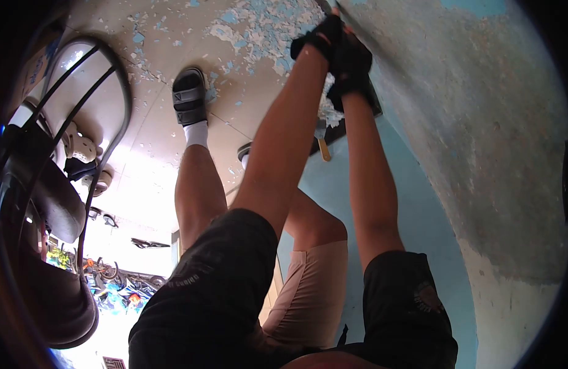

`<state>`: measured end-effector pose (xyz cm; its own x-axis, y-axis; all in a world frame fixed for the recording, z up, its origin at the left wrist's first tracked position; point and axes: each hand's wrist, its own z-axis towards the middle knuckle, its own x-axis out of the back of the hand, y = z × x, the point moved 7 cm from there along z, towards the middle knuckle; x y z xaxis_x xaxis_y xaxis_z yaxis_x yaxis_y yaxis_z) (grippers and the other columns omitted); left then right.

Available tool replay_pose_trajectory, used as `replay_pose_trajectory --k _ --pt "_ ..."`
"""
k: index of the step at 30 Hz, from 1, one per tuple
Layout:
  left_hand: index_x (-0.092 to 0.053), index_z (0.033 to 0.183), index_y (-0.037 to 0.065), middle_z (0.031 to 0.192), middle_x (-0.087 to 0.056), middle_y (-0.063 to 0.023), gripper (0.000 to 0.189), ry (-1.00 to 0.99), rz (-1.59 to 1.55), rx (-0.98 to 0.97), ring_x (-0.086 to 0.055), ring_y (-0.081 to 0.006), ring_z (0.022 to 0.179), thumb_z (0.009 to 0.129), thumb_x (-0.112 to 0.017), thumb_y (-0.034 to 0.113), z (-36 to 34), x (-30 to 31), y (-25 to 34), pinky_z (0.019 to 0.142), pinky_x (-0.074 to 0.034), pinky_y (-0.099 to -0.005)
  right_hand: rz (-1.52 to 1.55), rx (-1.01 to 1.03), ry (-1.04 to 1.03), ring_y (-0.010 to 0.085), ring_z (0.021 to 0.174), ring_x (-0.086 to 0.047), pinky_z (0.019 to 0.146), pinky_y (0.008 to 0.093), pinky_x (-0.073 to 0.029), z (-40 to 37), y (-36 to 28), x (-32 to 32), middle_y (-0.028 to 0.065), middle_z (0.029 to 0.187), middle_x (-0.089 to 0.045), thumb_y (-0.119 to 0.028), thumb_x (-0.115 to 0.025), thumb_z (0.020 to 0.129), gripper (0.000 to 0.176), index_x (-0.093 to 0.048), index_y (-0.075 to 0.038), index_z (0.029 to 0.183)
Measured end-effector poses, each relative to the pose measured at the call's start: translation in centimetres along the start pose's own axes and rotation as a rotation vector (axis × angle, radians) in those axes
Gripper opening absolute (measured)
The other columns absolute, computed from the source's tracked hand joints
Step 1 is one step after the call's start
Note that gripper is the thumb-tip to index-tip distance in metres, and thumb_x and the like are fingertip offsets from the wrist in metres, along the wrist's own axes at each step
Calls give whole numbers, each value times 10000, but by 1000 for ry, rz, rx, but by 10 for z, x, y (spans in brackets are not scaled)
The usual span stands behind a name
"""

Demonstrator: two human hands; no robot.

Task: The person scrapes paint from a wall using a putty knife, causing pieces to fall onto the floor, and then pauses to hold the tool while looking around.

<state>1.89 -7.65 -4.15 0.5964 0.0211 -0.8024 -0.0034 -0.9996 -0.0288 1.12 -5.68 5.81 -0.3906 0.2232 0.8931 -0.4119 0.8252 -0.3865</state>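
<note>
Both my arms reach out in front of me, and my left hand [321, 38] and right hand [353, 61], in black gloves that leave the fingertips bare, come together low by the foot of the wall [480, 117]. They overlap, the left a little farther out. Their fingers look bent, but they are dark and blurred, so I cannot tell whether either is open or gripping something. A dark, flat-edged thing [376, 101] shows just beside my right hand, mostly hidden behind it.

White and blue paint flakes [259, 31] lie thick on the tiled floor [151, 123] near my left hand, with more between my wrists. Nearer to me, a small tool [324, 149] with a yellowish handle lies beside a dark strip [337, 131]. The wall to my right is patchy grey, with blue near the top edge.

My left foot wears a black sandal [189, 97] over a white sock [196, 133] (a few flakes lie around it). Off to my left stand a black-framed chair [125, 92] and some pale clogs [82, 147].
</note>
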Motion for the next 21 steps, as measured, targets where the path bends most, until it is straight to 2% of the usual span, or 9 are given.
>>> replay_pose_trajectory --k 1,3,5,7,10,15,17,18,21 --pt "-508 765 61 592 -523 -56 519 34 -8 -5 -566 -228 620 868 -513 569 3 8 2 617 -509 -359 -176 196 -75 351 872 -635 762 407 -501 4 0 -15 163 879 -667 -308 -483 907 305 -643 -76 1024" --pt "-508 764 58 591 -528 -58 535 44 6 -4 -570 -233 613 869 -497 582 5 14 7 616 -512 -365 -176 -74 -188 349 903 -624 769 419 -500 -4 -13 -6 174 915 -657 -344 -465 930 331 -625 -67 1017" --pt "-508 763 55 590 -533 -61 552 12 45 9 -574 -237 606 870 -481 596 0 11 7 616 -515 -371 -6 -26 31 342 955 -613 787 408 -499 -17 -14 -3 181 974 -649 -382 -466 926 377 -606 -66 1077" --pt "-504 760 56 588 -534 -65 560 68 61 66 -576 -241 600 868 -478 604 -5 12 -5 611 -515 -374 -267 319 139 344 983 -604 798 402 -496 -38 -59 29 175 1016 -643 -403 -476 920 398 -600 -74 1106" --pt "-498 757 59 584 -529 -69 556 185 37 148 -573 -241 594 865 -487 604 -8 7 -13 602 -511 -372 94 -214 22 348 987 -603 797 387 -493 -36 -13 18 160 1014 -650 -398 -506 909 386 -597 -86 1117" --pt "-497 766 61 584 -524 -63 542 144 1 35 -564 -231 591 870 -492 592 3 15 8 596 -506 -364 -104 -7 -148 343 958 -613 785 394 -498 -15 -13 -15 150 1026 -650 -392 -453 933 380 -582 -99 1138" --pt "-496 769 62 584 -523 -61 536 74 24 56 -561 -227 589 873 -494 587 -6 6 6 594 -504 -361 -185 173 126 355 1035 -589 858 407 -475 -29 -38 8 175 1082 -636 -477 -410 944 470 -609 -101 1143" --pt "-496 770 62 584 -522 -59 533 35 26 79 -559 -225 589 874 -494 585 -10 1 -1 592 -503 -360 79 -182 36 364 1009 -600 854 405 -478 -33 -17 7 176 1046 -647 -497 -418 932 480 -611 -109 1137" --pt "-495 775 64 585 -519 -56 524 79 26 91 -553 -218 587 877 -497 578 -8 -4 -12 589 -501 -355 -35 -233 -58 320 978 -616 811 408 -500 -35 -7 19 129 1112 -627 -363 -410 942 376 -563 -104 1168"
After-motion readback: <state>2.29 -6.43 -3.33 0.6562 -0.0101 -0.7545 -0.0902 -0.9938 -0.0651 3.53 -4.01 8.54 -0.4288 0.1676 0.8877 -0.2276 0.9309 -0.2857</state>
